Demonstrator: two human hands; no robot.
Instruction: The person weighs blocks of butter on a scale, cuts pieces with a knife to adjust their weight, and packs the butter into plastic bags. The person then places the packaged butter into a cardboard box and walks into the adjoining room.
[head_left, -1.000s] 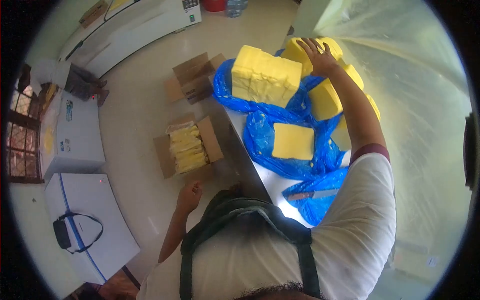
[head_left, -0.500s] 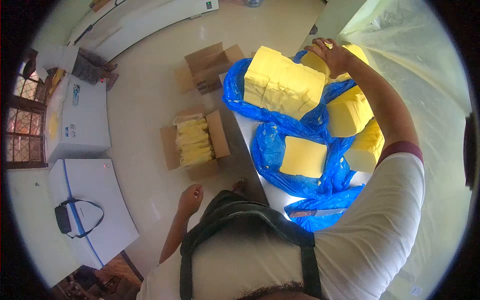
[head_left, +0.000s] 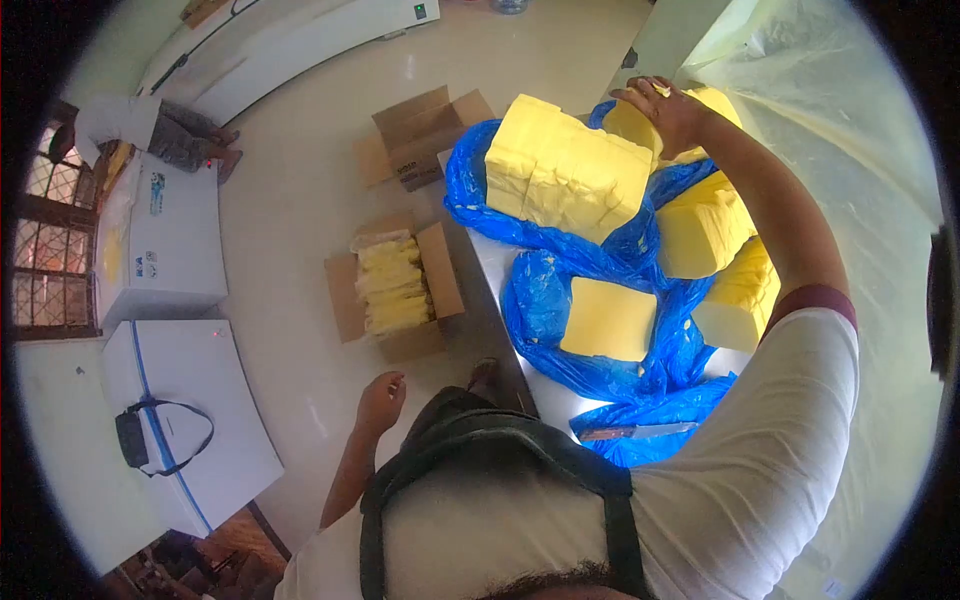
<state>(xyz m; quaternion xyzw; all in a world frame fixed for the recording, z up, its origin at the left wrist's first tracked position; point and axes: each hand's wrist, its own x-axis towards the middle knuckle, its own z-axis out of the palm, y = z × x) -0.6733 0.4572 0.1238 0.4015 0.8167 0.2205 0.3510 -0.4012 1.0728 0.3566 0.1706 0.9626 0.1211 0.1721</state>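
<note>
My right hand (head_left: 675, 118) reaches to the far end of the table, its fingers bent over the top of a rear yellow butter block (head_left: 628, 128). A small pale yellow bit shows at its fingers. Closer in stands a large butter block (head_left: 565, 165). Two more butter blocks, one a rounded block (head_left: 705, 225) and one a ridged block (head_left: 740, 295), stand on the right. A flat-topped butter piece (head_left: 608, 318) lies on blue plastic sheeting (head_left: 535, 300). My left hand (head_left: 381, 402) hangs beside the table with curled fingers, holding nothing I can see.
A knife (head_left: 640, 432) lies on blue plastic at the table's near end. On the floor are a carton of yellow sticks (head_left: 392, 285) and an open carton (head_left: 425, 135). White chest freezers (head_left: 195, 420) line the left. Another person's legs (head_left: 195, 140) show at upper left.
The view has shifted slightly, moving everything a little in the frame. My right hand stays on the rear butter block, and my left hand still hangs at my side.
</note>
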